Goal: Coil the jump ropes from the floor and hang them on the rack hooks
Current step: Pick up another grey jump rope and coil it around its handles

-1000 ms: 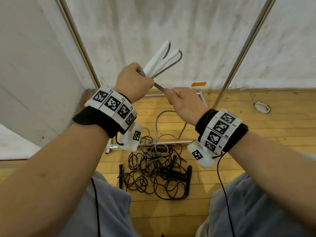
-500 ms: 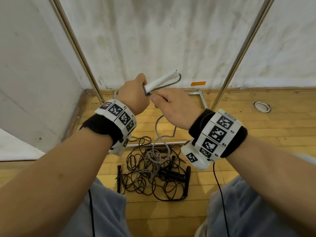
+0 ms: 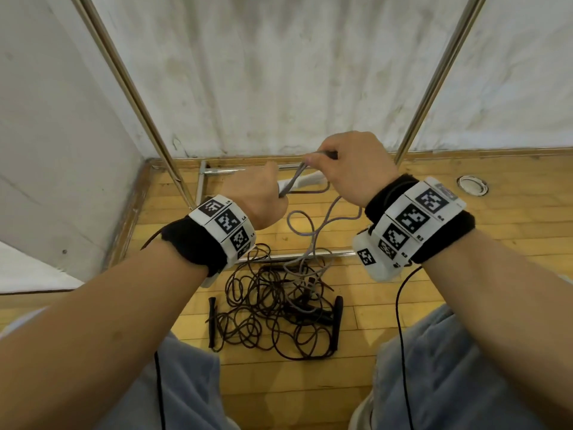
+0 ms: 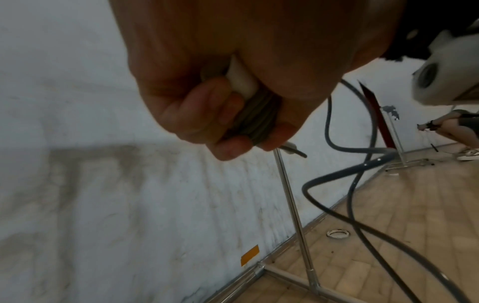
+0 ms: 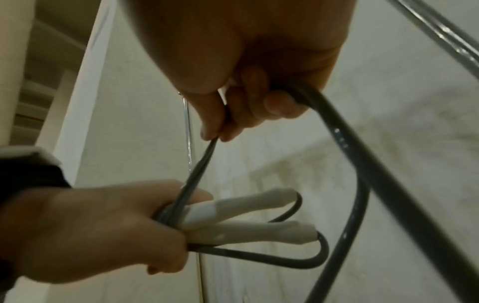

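Observation:
My left hand (image 3: 257, 197) grips the two white handles (image 5: 249, 221) of a grey jump rope, with several turns of the cord wound round them (image 4: 255, 121). My right hand (image 3: 350, 166) pinches the grey cord (image 5: 204, 155) just above the left fist, between thumb and fingers. The cord's slack (image 3: 313, 231) loops down to the floor. A tangle of dark jump ropes (image 3: 273, 308) with black handles (image 3: 338, 324) lies on the wooden floor below my hands. The rack's two metal uprights (image 3: 136, 97) rise in front of me; no hooks are in view.
The rack's base bars (image 3: 297, 256) lie on the floor around the rope pile. White walls (image 3: 279, 72) close in ahead and to the left. A round metal floor fitting (image 3: 472, 185) sits at right. In the left wrist view another person (image 4: 456, 125) crouches far off.
Both hands have dropped lower. The white handles, pointing up a second ago, now lie level to the right. My right hand has carried the cord up and over the left fist.

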A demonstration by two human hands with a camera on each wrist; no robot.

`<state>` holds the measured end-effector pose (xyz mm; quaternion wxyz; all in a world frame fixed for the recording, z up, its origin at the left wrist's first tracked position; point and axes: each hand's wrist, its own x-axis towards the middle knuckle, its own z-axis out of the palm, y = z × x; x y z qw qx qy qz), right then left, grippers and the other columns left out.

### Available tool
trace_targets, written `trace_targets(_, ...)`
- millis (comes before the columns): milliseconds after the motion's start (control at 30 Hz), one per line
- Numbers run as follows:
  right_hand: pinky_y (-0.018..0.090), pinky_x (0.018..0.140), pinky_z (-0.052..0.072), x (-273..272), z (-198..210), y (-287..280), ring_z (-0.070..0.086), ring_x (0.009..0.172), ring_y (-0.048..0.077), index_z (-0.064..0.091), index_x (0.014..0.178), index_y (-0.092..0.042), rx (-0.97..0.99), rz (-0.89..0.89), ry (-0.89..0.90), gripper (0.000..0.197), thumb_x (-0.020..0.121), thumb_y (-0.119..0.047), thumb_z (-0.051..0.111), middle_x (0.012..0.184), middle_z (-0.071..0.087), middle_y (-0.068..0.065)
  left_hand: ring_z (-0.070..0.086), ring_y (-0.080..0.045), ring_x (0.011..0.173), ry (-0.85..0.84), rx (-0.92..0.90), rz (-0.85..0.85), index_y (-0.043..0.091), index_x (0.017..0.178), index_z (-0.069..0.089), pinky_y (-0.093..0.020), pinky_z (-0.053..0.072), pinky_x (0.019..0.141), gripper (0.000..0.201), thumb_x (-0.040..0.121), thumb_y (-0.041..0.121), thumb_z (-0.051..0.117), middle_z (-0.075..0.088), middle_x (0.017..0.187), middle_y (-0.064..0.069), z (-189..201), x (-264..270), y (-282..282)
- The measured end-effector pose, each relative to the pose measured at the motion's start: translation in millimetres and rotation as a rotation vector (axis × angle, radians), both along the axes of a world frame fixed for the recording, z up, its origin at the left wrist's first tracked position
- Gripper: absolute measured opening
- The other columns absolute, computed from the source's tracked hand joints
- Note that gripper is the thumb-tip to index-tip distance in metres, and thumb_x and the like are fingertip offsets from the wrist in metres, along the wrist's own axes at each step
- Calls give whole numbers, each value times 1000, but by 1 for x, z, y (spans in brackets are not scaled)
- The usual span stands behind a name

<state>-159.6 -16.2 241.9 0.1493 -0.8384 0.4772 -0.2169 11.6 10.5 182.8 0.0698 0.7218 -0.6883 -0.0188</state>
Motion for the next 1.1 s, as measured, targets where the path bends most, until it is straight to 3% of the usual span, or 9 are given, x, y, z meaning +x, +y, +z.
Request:
trace_targets(233, 27, 52, 30, -9, -6, -23, 37, 55, 17, 65, 72, 2, 222, -110, -272, 52, 78, -49, 68, 61, 41, 9, 42, -10, 57, 176, 3, -181, 23, 86, 42, -26, 23, 47, 21, 82, 32, 60, 46, 67, 7, 14, -2, 9)
trace_targets(400, 28, 64, 33, -18, 1, -26, 41, 56, 17, 64, 57, -17, 499, 46, -428, 37, 84, -42, 63, 55, 43, 2, 41, -5, 57, 291, -63, -277, 24, 83, 43, -24, 23, 48, 20, 80, 23, 62, 45, 64, 10, 35, 0, 22)
trace_targets(500, 18, 47, 33, -19, -1, -24, 39, 40, 7, 57, 59, -12, 687, 152, -621, 37, 93, -28, 55, 49, 45, -5, 42, -7, 53, 378, -110, -297, 25, 83, 40, -22, 24, 46, 24, 79, 21, 64, 45, 62, 9, 45, -3, 29)
trace_targets(600, 26, 48, 26, -11, -10, -22, 35, 44, 12, 58, 66, -12, 819, 118, -856, 29, 93, -23, 52, 59, 43, 4, 46, -8, 50, 528, -168, -281, 22, 88, 42, -15, 30, 43, 26, 77, 17, 65, 49, 62, 8, 54, -6, 33)
trace_targets(733, 24, 46, 22, 3, -26, -20, 27, 38, 6, 46, 62, -17, 774, 122, -777, 39, 100, -12, 37, 42, 36, -12, 48, -3, 50, 684, -217, -228, 19, 93, 39, -14, 34, 42, 30, 77, 14, 64, 51, 66, 5, 60, -11, 34)
trace_targets(833, 22, 44, 29, 15, -35, -9, 28, 38, 8, 50, 44, -25, 734, 114, -752, 48, 91, -22, 46, 41, 34, -12, 44, -6, 50, 746, -252, -152, 15, 94, 38, -15, 34, 43, 30, 79, 17, 64, 50, 68, 4, 59, -15, 31)
trace_targets(900, 24, 45, 31, 22, -39, -1, 29, 39, 10, 48, 42, -26, 720, 97, -735, 48, 90, -30, 45, 42, 34, -11, 43, -10, 52, 800, -282, -100, 14, 94, 37, -16, 32, 42, 30, 80, 16, 63, 49, 69, 2, 59, -18, 28)
trace_targets(1000, 25, 44, 26, 31, -40, 7, 27, 43, 12, 41, 49, -26, 769, 92, -732, 50, 97, -43, 38, 47, 34, -8, 54, -29, 62, 894, -312, -44, 15, 99, 39, -32, 42, 52, 28, 82, 15, 61, 59, 76, -15, 61, -19, 25)
trace_targets(1100, 23, 40, 24, 34, -38, 14, 26, 43, 12, 38, 51, -23, 820, 56, -706, 54, 97, -51, 36, 50, 34, -7, 52, -29, 64, 906, -301, -32, 17, 103, 43, -37, 43, 57, 26, 83, 15, 59, 59, 76, -17, 62, -17, 24)
